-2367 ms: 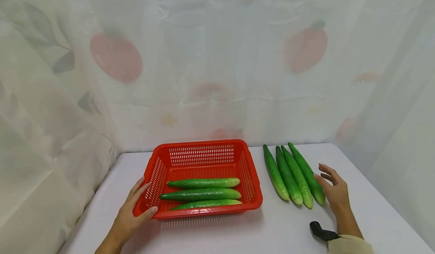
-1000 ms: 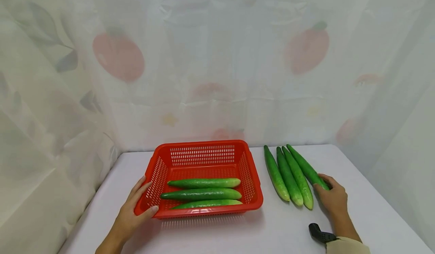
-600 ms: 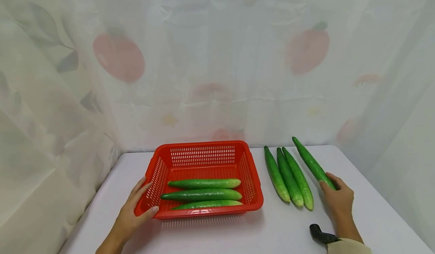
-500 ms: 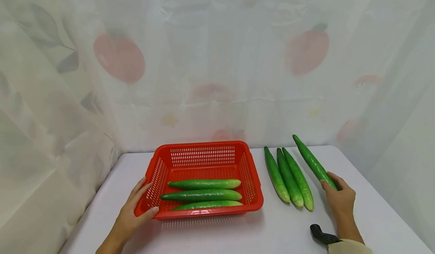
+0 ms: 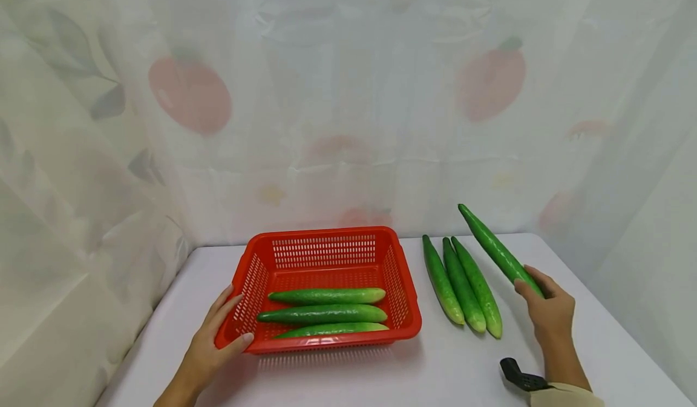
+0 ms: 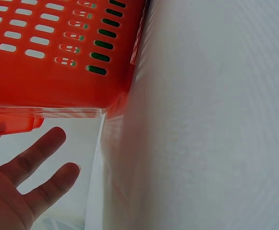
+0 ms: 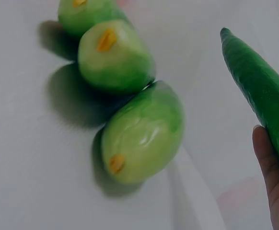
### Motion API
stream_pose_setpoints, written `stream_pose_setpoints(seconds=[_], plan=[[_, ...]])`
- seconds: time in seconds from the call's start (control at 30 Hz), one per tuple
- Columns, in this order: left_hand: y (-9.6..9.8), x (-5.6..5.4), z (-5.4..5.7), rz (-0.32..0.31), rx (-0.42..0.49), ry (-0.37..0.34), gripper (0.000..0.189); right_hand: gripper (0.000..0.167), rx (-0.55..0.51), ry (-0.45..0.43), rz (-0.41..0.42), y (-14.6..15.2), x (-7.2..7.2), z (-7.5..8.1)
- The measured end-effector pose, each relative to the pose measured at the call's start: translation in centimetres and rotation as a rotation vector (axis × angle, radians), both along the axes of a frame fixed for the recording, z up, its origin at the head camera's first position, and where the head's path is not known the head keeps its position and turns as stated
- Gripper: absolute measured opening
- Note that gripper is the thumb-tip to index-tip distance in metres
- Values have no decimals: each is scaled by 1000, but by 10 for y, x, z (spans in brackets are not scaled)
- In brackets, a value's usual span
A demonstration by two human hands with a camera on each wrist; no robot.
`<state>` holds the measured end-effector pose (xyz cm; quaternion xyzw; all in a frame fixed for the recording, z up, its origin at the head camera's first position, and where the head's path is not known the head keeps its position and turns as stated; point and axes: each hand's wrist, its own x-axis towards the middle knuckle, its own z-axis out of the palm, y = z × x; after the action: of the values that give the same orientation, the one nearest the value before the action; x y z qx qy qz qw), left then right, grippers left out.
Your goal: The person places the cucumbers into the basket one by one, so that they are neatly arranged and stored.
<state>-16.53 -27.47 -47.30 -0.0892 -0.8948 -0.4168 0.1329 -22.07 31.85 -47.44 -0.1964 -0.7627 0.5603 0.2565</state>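
In the head view my right hand (image 5: 551, 307) grips a green cucumber (image 5: 498, 250) near its close end, the far tip raised and pointing away to the left. The right wrist view shows this cucumber (image 7: 254, 81) between thumb and fingers. My left hand (image 5: 209, 343) is at the front left corner of a red plastic basket (image 5: 327, 343), its fingers spread along the rim. In the left wrist view two fingers (image 6: 36, 153) are extended beside the basket wall (image 6: 48, 86). Three cucumbers (image 5: 327, 314) lie crosswise in the basket, towards its front.
Right of the basket, three more cucumbers (image 5: 463, 283) lie side by side on the white table (image 5: 435, 377). A black curved piece (image 5: 520, 375) is at the right wrist. A curtain printed with fruit (image 5: 348, 92) hangs behind the table.
My right hand has taken hold of the rightmost cucumber, drawn it away from the other three and lifted it with its far tip up. The left hand and the basket stay put.
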Motion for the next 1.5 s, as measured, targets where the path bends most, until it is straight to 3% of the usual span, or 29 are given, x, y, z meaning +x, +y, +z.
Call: stream_pose_setpoints(seconds=[0.47,0.83,1.07,1.23,1.5], plan=[[-1,2,2,2,-2,12,67,43,60,112,112,-16,18,46],[0,0,2,2,-1,1,67,39,78,253,339,-23,27,67],[0,-1,2,5,-11,6,67,36,-19,375,554,-33,20,78],[0,-1,2,4,-8,7,67,35,-17,405,630,-43,14,87],[1,1,2,5,-4,-5,66,37,-35,374,694,-64,6,96]])
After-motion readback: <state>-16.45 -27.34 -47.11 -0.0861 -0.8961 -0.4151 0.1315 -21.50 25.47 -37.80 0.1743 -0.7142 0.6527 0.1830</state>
